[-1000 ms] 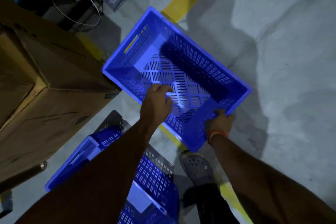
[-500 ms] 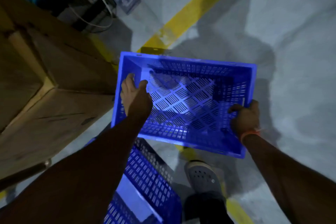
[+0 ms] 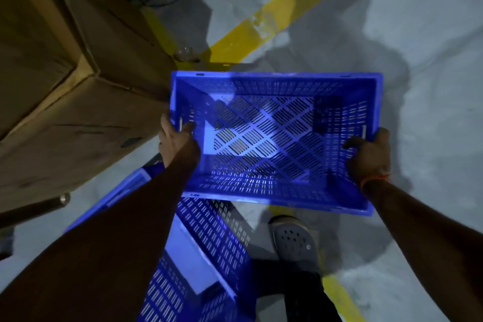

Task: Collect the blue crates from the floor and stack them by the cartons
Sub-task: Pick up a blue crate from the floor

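The blue crate (image 3: pixel 274 138) is held level above the floor (image 3: pixel 431 86), left hand (image 3: pixel 177 141) clenched on its left end wall, right hand (image 3: pixel 368 154) on its right. Its left rim nearly meets the carton (image 3: pixel 78 117); a second blue crate (image 3: pixel 198 256) lies below; bare floor opens rightward.

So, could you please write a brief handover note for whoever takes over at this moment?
Left hand: grips the left short wall of the held blue crate.
Right hand: grips its right short wall.
The crate is empty, carried open side up, beside the cartons.
A second blue crate lies below near the person's shoe.
Done: one crate picked up.
Left: set it down by the cartons and stack the rest.
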`<move>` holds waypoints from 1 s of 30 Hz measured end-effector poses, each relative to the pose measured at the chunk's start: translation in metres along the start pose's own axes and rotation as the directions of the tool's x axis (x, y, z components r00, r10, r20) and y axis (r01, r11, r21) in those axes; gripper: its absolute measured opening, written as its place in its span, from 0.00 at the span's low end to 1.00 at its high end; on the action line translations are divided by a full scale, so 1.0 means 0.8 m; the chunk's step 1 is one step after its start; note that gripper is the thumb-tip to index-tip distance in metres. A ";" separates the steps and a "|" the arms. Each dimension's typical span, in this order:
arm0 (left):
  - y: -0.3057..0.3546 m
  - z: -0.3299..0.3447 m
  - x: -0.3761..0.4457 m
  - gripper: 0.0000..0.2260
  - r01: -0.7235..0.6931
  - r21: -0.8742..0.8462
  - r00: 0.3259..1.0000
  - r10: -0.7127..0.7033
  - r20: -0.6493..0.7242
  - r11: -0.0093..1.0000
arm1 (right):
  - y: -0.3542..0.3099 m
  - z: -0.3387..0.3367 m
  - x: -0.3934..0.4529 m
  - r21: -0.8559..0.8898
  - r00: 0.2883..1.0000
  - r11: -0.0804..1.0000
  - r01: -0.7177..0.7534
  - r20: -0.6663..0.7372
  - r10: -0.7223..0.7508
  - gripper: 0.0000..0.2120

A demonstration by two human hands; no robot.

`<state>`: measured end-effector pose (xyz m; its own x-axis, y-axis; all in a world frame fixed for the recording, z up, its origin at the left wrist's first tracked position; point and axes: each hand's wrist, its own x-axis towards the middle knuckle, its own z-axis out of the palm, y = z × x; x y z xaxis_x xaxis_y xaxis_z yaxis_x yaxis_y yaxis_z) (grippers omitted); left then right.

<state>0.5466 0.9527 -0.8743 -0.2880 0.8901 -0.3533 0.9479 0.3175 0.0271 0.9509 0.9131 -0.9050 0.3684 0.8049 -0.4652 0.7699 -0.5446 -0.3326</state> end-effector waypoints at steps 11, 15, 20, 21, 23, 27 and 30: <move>-0.022 -0.001 0.030 0.19 0.099 -0.180 0.983 -0.068 0.170 0.979 | -0.010 -0.005 -0.011 -0.039 0.999 0.999 0.025 -0.045 -0.027 0.15; -0.032 -0.018 0.014 0.16 0.148 -0.250 0.970 -0.092 0.223 0.957 | -0.006 -0.012 -0.035 -0.059 0.999 0.998 -0.001 -0.040 -0.002 0.20; -0.049 -0.049 -0.032 0.21 0.225 -0.417 0.962 -0.134 0.237 0.880 | -0.004 -0.047 -0.095 -0.040 0.989 0.994 -0.097 -0.120 0.092 0.19; -0.047 -0.062 -0.043 0.21 0.255 -0.468 0.954 -0.140 0.265 0.846 | -0.006 -0.059 -0.107 -0.047 0.986 0.994 -0.097 -0.137 0.090 0.17; -0.039 -0.102 -0.067 0.18 0.269 -0.492 0.953 -0.153 0.263 0.828 | -0.011 -0.084 -0.134 0.003 0.981 0.995 -0.095 -0.169 0.094 0.16; -0.034 -0.163 -0.127 0.21 0.117 -0.394 0.988 -0.067 0.138 0.912 | -0.017 -0.142 -0.196 0.177 0.949 0.961 -0.214 -0.194 0.247 0.16; -0.047 -0.213 -0.180 0.25 -0.079 -0.367 0.996 0.085 -0.001 0.927 | -0.024 -0.182 -0.255 0.041 0.959 0.993 -0.112 -0.256 0.119 0.15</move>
<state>0.5296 0.8682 -0.6647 -0.2071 0.9141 -0.3485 0.8513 0.3439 0.3962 0.9371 0.7937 -0.6846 0.5783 0.7678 -0.2758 0.7016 -0.6406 -0.3121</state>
